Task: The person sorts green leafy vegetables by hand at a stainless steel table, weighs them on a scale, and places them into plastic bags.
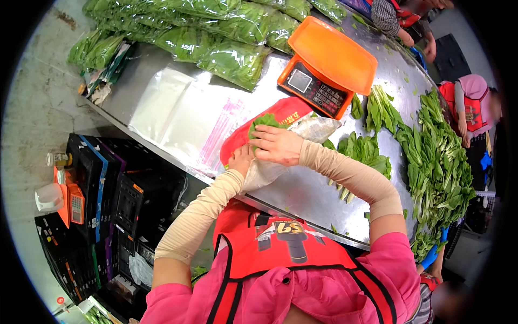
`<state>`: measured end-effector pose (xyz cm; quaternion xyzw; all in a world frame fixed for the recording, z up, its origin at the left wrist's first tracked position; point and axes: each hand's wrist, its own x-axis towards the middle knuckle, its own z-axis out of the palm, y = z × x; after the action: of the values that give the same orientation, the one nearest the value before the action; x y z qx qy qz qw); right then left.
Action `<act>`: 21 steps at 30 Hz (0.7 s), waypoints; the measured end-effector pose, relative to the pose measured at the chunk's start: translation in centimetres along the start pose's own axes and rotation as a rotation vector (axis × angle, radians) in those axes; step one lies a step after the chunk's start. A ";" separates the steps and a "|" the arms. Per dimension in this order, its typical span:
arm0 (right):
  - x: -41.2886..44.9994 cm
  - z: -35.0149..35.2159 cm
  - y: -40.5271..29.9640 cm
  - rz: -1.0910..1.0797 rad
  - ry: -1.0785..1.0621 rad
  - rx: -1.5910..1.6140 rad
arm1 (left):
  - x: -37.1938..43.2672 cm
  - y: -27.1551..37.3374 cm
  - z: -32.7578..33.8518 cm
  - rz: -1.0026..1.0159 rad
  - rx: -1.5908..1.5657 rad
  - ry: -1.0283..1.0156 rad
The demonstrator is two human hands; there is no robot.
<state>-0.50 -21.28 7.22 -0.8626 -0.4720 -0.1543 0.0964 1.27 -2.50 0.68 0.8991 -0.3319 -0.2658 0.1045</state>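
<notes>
My right hand (280, 146) lies over a bundle of leafy greens (265, 120), fingers curved over the leaves. My left hand (241, 159) is close beside it at the bundle's left side, fingertips partly hidden, so its hold is unclear. Under and around the bundle are a red cloth (238, 139) with yellow writing and a dirty whitish sheet (263, 175). Left of them lie flat clear plastic bags (182, 113) with pink-striped ends. An orange digital scale (315, 87) stands just beyond the red cloth. Loose greens with pale stems (362, 156) lie to the right.
Filled bags of greens (234, 60) line the far side of the metal table (299, 202). A long heap of greens (437, 162) runs along the right. Stacked black crates (137, 202) stand at left, with a small orange device (77, 206) on top. Several co-workers are at the right.
</notes>
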 end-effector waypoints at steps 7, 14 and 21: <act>-1.1 0.8 0.7 0.335 -0.149 0.197 | 2.3 -6.0 -4.8 0.338 -0.679 -0.316; -0.3 2.7 2.8 0.620 -0.121 0.350 | -2.7 3.1 -5.3 0.286 -0.126 0.222; 0.8 5.4 4.1 0.894 0.173 0.459 | -1.2 1.6 -3.9 0.308 -0.162 0.271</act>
<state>4.34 -21.16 2.40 -0.9209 -0.0686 -0.0613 0.3789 1.79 -2.88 5.06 0.8539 -0.4258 -0.1490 0.2596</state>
